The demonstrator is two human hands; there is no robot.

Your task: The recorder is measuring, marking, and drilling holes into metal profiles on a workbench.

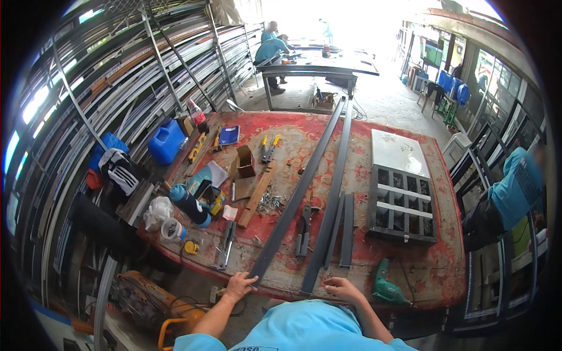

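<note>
Here, going left to right, I noted a blue jerrycan (166, 140) at the far left edge of the red patterned table (410, 266), with a dark blue flask (190, 205) lying nearer me. My left hand (240, 286) rested on the near end of the left dark metal bar (295, 196), fingers curled over it at the table edge; how firmly it gripped I could not tell. Pliers (304, 225) lay between that bar and the right dark metal bar (333, 193), both bars running away from me across the table. My right hand (342, 288) lay beside the right bar's near end, fingers bent and holding nothing I could see. A green drill (384, 284) sat just right of it, and a grey louvred frame (403, 205) lay beyond
</note>
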